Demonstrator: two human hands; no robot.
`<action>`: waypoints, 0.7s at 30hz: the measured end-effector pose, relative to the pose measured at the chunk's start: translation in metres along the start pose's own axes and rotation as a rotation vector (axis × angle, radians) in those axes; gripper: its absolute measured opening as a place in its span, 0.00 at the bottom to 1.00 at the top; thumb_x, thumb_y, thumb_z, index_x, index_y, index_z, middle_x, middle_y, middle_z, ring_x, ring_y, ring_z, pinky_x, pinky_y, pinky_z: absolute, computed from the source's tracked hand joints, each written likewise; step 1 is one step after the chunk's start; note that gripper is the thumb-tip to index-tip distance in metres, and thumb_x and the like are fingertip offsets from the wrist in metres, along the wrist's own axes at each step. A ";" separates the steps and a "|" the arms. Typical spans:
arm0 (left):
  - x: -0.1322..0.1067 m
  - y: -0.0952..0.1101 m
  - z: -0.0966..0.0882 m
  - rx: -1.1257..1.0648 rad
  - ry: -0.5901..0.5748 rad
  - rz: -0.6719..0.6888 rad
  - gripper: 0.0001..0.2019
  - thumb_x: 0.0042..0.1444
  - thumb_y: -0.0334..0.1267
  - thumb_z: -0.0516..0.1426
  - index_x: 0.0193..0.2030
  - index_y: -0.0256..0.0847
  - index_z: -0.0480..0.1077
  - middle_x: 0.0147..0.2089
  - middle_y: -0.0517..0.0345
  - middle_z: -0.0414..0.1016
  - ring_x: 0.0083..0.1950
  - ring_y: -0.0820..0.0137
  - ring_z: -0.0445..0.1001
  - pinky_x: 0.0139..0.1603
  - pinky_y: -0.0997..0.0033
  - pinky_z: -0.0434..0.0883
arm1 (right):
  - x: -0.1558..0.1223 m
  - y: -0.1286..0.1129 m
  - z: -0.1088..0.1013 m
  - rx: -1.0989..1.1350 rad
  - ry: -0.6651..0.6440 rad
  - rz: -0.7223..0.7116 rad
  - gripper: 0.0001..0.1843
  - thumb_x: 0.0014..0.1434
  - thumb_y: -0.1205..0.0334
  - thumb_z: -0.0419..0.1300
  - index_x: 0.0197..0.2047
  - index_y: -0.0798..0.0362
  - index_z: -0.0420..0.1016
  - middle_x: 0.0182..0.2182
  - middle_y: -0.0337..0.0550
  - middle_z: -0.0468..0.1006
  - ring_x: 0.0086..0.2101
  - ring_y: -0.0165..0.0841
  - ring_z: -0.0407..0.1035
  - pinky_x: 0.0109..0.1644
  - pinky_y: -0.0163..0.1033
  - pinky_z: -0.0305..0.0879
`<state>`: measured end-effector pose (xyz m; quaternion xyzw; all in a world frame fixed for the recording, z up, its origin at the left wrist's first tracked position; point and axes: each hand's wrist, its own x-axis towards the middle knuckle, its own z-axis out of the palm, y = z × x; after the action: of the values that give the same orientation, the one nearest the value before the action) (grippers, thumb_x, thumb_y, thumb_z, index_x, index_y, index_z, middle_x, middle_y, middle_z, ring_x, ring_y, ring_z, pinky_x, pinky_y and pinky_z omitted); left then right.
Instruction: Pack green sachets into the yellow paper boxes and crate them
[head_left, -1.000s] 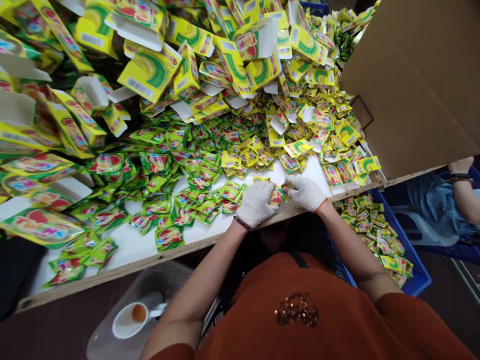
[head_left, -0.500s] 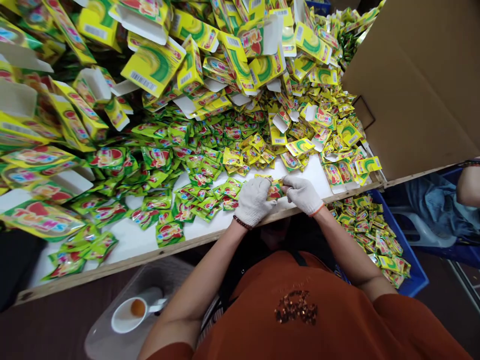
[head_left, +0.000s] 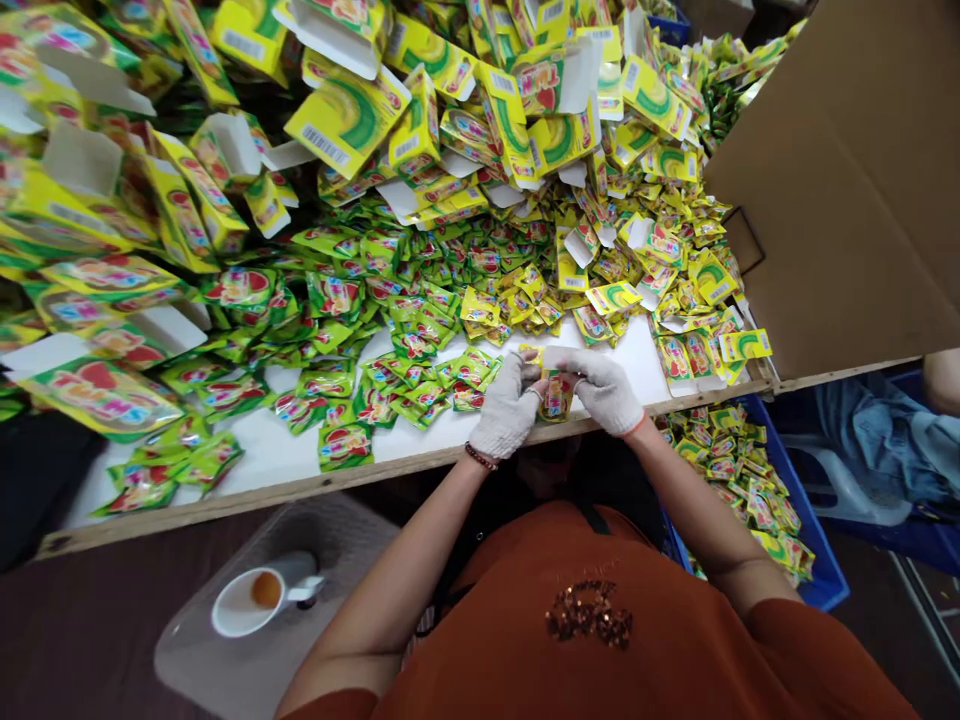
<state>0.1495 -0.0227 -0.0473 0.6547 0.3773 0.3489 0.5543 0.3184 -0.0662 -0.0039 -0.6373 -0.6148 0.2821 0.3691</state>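
Note:
Between my two gloved hands is a small yellow candy box (head_left: 556, 396) with a red printed front, upright near the table's front edge. A white flap shows at its top. My left hand (head_left: 504, 408) is closed, its thumb and fingers at the box's left side. My right hand (head_left: 604, 392) grips the right side and upper edge with bent fingers. Both hands wear white knit gloves, which hide part of the box. Small green candy packets (head_left: 472, 370) lie just left of my left hand, and yellow packets (head_left: 517, 305) are heaped behind the box.
Open yellow boxes (head_left: 349, 120) pile up at the back and left. Filled-looking boxes (head_left: 690, 362) stand at the right, by a large cardboard sheet (head_left: 840, 200). Below right is a blue crate (head_left: 825, 570) of packets. A white mug (head_left: 244, 605) stands on a stool at lower left.
The box between my hands now shows its front and a white flap more plainly. My right hand has shifted slightly, its fingers now over the box's upper right. The view has turned a little left.

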 end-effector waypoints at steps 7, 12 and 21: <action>-0.003 -0.003 -0.016 0.076 0.019 -0.004 0.14 0.56 0.39 0.56 0.48 0.38 0.73 0.46 0.50 0.78 0.47 0.63 0.76 0.53 0.58 0.73 | -0.017 0.023 0.033 0.289 0.183 0.258 0.18 0.54 0.48 0.60 0.43 0.51 0.71 0.37 0.44 0.76 0.38 0.36 0.70 0.46 0.42 0.69; 0.006 0.001 -0.015 -0.035 0.059 -0.050 0.10 0.54 0.42 0.59 0.39 0.38 0.73 0.39 0.54 0.78 0.43 0.64 0.75 0.50 0.60 0.73 | -0.001 0.018 0.020 0.236 0.077 0.153 0.15 0.57 0.47 0.59 0.35 0.51 0.69 0.30 0.40 0.72 0.34 0.33 0.67 0.43 0.39 0.67; 0.008 -0.001 -0.013 -0.027 0.128 -0.006 0.09 0.53 0.44 0.59 0.32 0.39 0.72 0.34 0.56 0.76 0.39 0.66 0.73 0.45 0.64 0.72 | 0.004 0.010 0.015 0.031 0.034 0.069 0.16 0.59 0.48 0.56 0.39 0.51 0.77 0.33 0.43 0.78 0.37 0.37 0.71 0.45 0.41 0.67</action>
<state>0.1419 -0.0095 -0.0465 0.6223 0.4090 0.3935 0.5391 0.3128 -0.0598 -0.0204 -0.6571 -0.5817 0.2932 0.3793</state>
